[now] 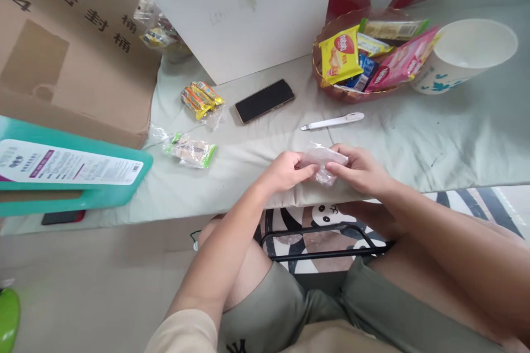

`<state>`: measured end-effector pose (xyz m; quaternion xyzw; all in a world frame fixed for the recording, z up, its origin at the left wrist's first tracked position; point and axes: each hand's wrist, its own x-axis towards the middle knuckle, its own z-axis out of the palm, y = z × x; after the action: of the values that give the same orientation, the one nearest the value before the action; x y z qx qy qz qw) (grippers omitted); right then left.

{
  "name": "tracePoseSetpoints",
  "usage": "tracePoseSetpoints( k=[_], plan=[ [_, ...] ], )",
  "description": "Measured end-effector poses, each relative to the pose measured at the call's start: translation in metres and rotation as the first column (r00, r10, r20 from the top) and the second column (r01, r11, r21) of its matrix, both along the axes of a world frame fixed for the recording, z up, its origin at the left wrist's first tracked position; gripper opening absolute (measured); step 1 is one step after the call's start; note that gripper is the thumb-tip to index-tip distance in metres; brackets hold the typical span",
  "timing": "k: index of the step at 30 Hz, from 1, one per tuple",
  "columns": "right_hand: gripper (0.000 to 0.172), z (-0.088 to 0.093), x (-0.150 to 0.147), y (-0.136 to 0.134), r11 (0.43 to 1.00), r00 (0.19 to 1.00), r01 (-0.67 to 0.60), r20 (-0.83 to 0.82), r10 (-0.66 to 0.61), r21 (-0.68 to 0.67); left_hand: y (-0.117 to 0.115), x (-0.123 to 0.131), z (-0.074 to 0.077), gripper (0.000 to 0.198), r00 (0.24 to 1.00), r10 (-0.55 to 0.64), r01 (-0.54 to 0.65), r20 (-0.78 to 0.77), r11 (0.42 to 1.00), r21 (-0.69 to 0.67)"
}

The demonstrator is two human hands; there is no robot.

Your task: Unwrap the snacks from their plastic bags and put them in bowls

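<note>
A small clear plastic snack wrapper (323, 161) is pinched between both my hands near the table's front edge. My left hand (285, 170) grips its left end with closed fingers. My right hand (359, 170) holds its right end, fingers curled over it. Just beyond my hands lies a white pen-like tool (333, 121). A black phone (264, 100) rests face up further back. What is inside the wrapper is too blurred to tell.
A bowl of packaged snacks (364, 60) and a white paper cup (466, 55) stand at the back right. Two snack packs (202, 99) (190, 150) lie to the left, near a cardboard box (70, 49), a teal box (62, 168) and a white box (248, 11).
</note>
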<state>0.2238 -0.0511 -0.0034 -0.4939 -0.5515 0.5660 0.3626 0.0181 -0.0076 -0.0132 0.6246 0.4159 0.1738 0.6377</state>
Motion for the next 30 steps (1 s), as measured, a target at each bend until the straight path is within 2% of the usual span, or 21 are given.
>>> tracePoseSetpoints(
  k=[2, 6, 9, 12, 15, 17, 19, 22, 25, 27, 30],
  plan=[
    [0.040, -0.003, -0.001, -0.002, 1.000, 0.995, -0.001, -0.099, 0.000, -0.009, 0.000, 0.001, 0.000, 0.028, 0.999, 0.035, -0.035, 0.011, 0.999, -0.024],
    [0.039, -0.004, -0.006, 0.000, 0.996, 0.973, 0.092, -0.210, -0.092, -0.009, 0.001, 0.002, 0.002, 0.040, 0.970, 0.236, -0.232, 0.049, 0.969, -0.086],
    [0.029, 0.008, -0.006, 0.004, 0.983, 0.950, 0.183, -0.258, -0.176, 0.006, 0.003, 0.001, 0.003, 0.047, 0.925, 0.368, -0.361, 0.088, 0.928, -0.091],
    [0.023, 0.025, 0.005, 0.006, 0.963, 0.910, 0.267, -0.338, -0.240, 0.036, 0.006, 0.000, 0.000, 0.047, 0.886, 0.452, -0.444, 0.104, 0.891, -0.088],
    [0.022, 0.034, 0.024, 0.005, 0.936, 0.877, 0.351, -0.363, -0.316, 0.035, 0.011, 0.006, 0.003, 0.040, 0.863, 0.494, -0.500, 0.107, 0.865, 0.042],
    [0.022, 0.034, 0.034, 0.006, 0.917, 0.850, 0.399, -0.381, -0.363, 0.017, 0.017, 0.019, 0.015, 0.034, 0.862, 0.491, -0.507, 0.131, 0.843, 0.179],
    [0.023, 0.029, 0.039, 0.008, 0.898, 0.814, 0.440, -0.413, -0.409, -0.021, 0.024, 0.040, 0.038, 0.029, 0.880, 0.448, -0.474, 0.156, 0.825, 0.308],
    [0.027, 0.022, 0.037, 0.016, 0.892, 0.777, 0.444, -0.459, -0.431, -0.085, 0.038, 0.089, 0.086, 0.025, 0.930, 0.332, -0.365, 0.156, 0.799, 0.477],
    [0.028, 0.021, 0.031, 0.021, 0.927, 0.780, 0.366, -0.515, -0.356, -0.085, 0.059, 0.153, 0.125, 0.020, 0.975, 0.196, -0.213, 0.104, 0.698, 0.684],
    [0.026, 0.022, 0.031, 0.022, 0.936, 0.786, 0.344, -0.524, -0.329, -0.071, 0.080, 0.200, 0.136, 0.020, 0.991, 0.115, -0.129, 0.072, 0.636, 0.761],
    [0.021, 0.020, 0.037, 0.023, 0.926, 0.784, 0.368, -0.509, -0.355, -0.081, 0.116, 0.263, 0.128, 0.022, 0.997, -0.047, 0.075, -0.058, 0.613, 0.786]
  ],
)
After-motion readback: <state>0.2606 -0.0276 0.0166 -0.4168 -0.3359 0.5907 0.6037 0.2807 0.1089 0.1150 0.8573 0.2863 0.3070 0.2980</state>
